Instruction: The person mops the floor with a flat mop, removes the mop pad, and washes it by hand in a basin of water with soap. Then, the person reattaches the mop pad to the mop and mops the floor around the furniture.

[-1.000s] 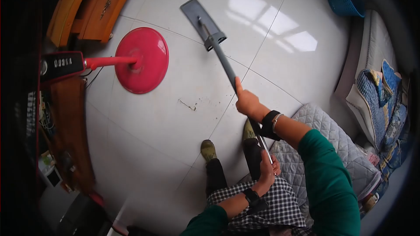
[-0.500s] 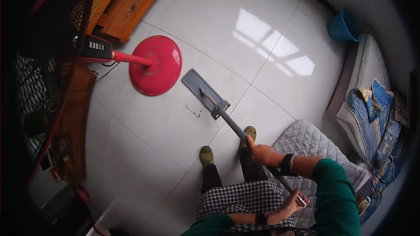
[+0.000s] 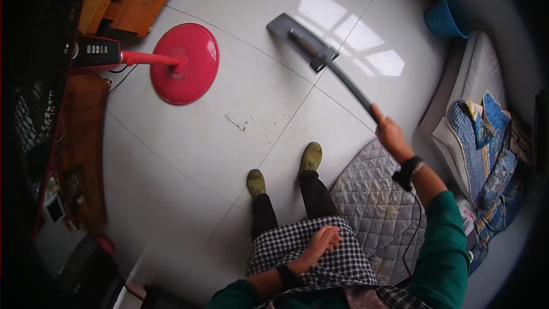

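My right hand [image 3: 394, 139] is wrapped round the grey handle of a flat mop [image 3: 350, 84], held out ahead and to the right. The mop's dark grey rectangular head [image 3: 284, 26] is tilted and slightly blurred; I cannot tell whether it touches the tiles. Past my right hand, the rest of the handle is hidden. My left hand [image 3: 320, 243] holds nothing, its fingers loosely stretched over the checked apron [image 3: 286, 252]. Small dark bits of dirt [image 3: 235, 123] lie scattered on the pale tile floor [image 3: 189, 143] in front of my shoes.
A pedestal fan's round red base [image 3: 191, 80] stands left, near wooden furniture [image 3: 143, 6]. A grey quilted pad [image 3: 372, 189] lies at my right. Beyond it are a cushioned seat with blue patterned cloth [image 3: 466, 123] and a blue basket [image 3: 443, 18].
My left hand has let go of the handle's end and moved left over the apron. My right hand has swung the mop forward and right, away from the dirt.
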`<state>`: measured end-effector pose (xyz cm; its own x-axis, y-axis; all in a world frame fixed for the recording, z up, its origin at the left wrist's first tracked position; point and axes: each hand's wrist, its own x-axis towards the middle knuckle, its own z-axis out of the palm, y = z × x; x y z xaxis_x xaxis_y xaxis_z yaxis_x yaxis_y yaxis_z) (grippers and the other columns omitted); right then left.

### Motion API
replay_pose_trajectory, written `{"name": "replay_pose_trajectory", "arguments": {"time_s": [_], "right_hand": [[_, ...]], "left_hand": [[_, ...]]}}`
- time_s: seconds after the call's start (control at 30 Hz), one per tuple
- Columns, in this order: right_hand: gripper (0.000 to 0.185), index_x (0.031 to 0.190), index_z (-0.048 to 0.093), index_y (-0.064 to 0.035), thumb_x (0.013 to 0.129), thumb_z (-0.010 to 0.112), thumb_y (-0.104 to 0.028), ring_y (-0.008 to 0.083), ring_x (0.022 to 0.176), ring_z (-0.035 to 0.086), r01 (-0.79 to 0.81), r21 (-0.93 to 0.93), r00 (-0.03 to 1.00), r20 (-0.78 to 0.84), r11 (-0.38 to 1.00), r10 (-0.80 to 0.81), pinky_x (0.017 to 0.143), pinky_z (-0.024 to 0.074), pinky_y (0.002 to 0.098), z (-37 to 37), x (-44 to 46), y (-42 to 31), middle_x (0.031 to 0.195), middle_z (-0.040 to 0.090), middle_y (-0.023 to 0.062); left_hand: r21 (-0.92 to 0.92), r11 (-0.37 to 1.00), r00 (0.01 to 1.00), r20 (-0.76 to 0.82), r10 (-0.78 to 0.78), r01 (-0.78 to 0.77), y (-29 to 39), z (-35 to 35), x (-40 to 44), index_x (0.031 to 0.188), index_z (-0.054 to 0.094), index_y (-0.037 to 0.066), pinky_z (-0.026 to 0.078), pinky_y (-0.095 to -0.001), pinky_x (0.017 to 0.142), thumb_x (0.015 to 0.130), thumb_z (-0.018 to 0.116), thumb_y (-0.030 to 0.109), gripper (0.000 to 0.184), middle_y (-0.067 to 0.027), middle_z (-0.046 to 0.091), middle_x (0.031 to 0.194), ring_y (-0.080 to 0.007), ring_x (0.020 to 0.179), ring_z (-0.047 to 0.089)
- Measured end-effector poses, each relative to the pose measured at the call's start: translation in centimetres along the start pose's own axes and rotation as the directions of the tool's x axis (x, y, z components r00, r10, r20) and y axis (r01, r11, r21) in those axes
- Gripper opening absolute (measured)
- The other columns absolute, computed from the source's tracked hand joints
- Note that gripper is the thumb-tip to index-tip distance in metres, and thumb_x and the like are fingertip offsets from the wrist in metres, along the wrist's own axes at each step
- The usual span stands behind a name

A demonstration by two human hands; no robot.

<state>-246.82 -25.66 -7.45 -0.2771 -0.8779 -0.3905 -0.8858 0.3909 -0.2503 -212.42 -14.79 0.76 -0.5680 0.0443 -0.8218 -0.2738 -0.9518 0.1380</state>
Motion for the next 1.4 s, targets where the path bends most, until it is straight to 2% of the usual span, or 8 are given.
{"name": "replay_pose_trajectory", "arguments": {"time_s": [0.1, 0.37, 0.67, 0.83, 1.07, 1.23, 1.27, 1.4], "right_hand": [[0.069, 0.135, 0.026, -0.0182, 0.073, 0.046, 0.002, 0.0373, 0.069, 0.056, -0.09, -0.051, 0.992, -0.094, 0.995, 0.085, 0.063, 0.0442, 0.0453, -0.1, 5.0, 3.9, 0.075, 0.057, 0.0215], [0.08, 0.138, 0.009, -0.0152, 0.07, 0.047, 0.005, 0.0395, 0.073, 0.058, -0.261, -0.039, 0.952, 0.153, 0.965, 0.264, 0.066, 0.0454, 0.0463, 7.2, 0.8, 2.0, 0.078, 0.059, 0.0241], [0.08, 0.136, 0.001, -0.0022, 0.07, 0.046, 0.004, 0.0395, 0.069, 0.058, -0.285, 0.021, 0.924, 0.272, 0.958, 0.269, 0.062, 0.0451, 0.0476, 10.7, -7.3, -9.2, 0.076, 0.058, 0.0266], [0.079, 0.137, -0.002, -0.0054, 0.071, 0.042, 0.004, 0.0409, 0.072, 0.059, -0.254, -0.058, 0.873, 0.415, 0.965, 0.255, 0.065, 0.0459, 0.047, 11.7, -13.2, -14.2, 0.08, 0.058, 0.0277], [0.083, 0.137, 0.0, -0.0081, 0.07, 0.046, 0.003, 0.0388, 0.076, 0.059, -0.271, 0.06, 0.785, 0.591, 0.961, 0.184, 0.068, 0.0464, 0.0454, 14.7, -20.4, -23.7, 0.081, 0.059, 0.0249], [0.077, 0.136, 0.016, -0.009, 0.067, 0.05, -0.001, 0.0417, 0.073, 0.057, -0.408, 0.419, 0.884, 0.405, 0.811, 0.235, 0.067, 0.0444, 0.0472, 17.8, -24.1, -27.8, 0.078, 0.058, 0.0282], [0.077, 0.136, 0.016, -0.009, 0.067, 0.05, -0.001, 0.0417, 0.073, 0.057, -0.419, 0.422, 0.883, 0.397, 0.804, 0.252, 0.067, 0.0444, 0.0472, 18.2, -25.0, -28.4, 0.078, 0.058, 0.0282], [0.079, 0.136, 0.017, -0.0107, 0.066, 0.054, -0.004, 0.0437, 0.068, 0.056, -0.538, 0.49, 0.837, 0.213, 0.686, 0.504, 0.065, 0.0445, 0.047, 20.6, -28.7, -28.3, 0.069, 0.057, 0.0279]], "left_hand": [[0.0, 0.999, 0.999, -0.009, 0.033, -0.033, -0.6, -0.5, 0.6, 0.108, 0.049, 0.003, 0.047, -0.0256, 0.066, 0.094, 0.035, 0.032, 0.035, -0.0069, 0.057, 0.087, -0.0134, 0.076, 0.058], [-0.087, 0.996, 0.992, -0.127, 0.005, -0.016, -1.0, -3.0, -1.3, 0.106, 0.05, 0.002, 0.048, -0.0267, 0.065, 0.093, 0.04, 0.031, 0.033, -0.0079, 0.058, 0.086, -0.0141, 0.074, 0.059], [-0.141, 0.987, 0.976, -0.214, 0.042, -0.074, -0.6, -8.8, -6.8, 0.101, 0.052, 0.003, 0.048, -0.0254, 0.062, 0.092, 0.041, 0.025, 0.026, -0.007, 0.058, 0.081, -0.014, 0.07, 0.058], [-0.071, 0.991, 0.953, -0.291, 0.085, -0.111, -1.8, -13.9, -10.9, 0.1, 0.05, 0.002, 0.047, -0.0234, 0.06, 0.093, 0.038, 0.022, 0.025, -0.0078, 0.058, 0.08, -0.0134, 0.068, 0.058], [0.039, 0.998, 0.921, -0.383, 0.068, -0.057, -5.3, -19.0, -14.3, 0.1, 0.05, 0.001, 0.048, -0.0227, 0.055, 0.092, 0.038, 0.019, 0.023, -0.0078, 0.059, 0.079, -0.013, 0.064, 0.058], [0.172, 0.983, 0.972, -0.235, -0.016, 0.058, -7.2, -16.9, -14.2, 0.109, 0.049, 0.001, 0.049, -0.0221, 0.057, 0.091, 0.041, 0.023, 0.03, -0.008, 0.059, 0.085, -0.0125, 0.069, 0.059], [0.213, 0.972, 0.982, -0.179, -0.059, 0.097, -7.9, -16.5, -13.9, 0.119, 0.046, 0.003, 0.047, -0.0233, 0.061, 0.09, 0.044, 0.03, 0.04, -0.0074, 0.058, 0.094, -0.0125, 0.078, 0.058], [0.319, 0.94, 0.992, -0.058, -0.11, 0.123, -12.9, -14.4, -12.3, 0.129, 0.036, 0.005, 0.047, -0.0247, 0.064, 0.089, 0.046, 0.033, 0.05, -0.0088, 0.054, 0.105, -0.0157, 0.084, 0.058]]}}
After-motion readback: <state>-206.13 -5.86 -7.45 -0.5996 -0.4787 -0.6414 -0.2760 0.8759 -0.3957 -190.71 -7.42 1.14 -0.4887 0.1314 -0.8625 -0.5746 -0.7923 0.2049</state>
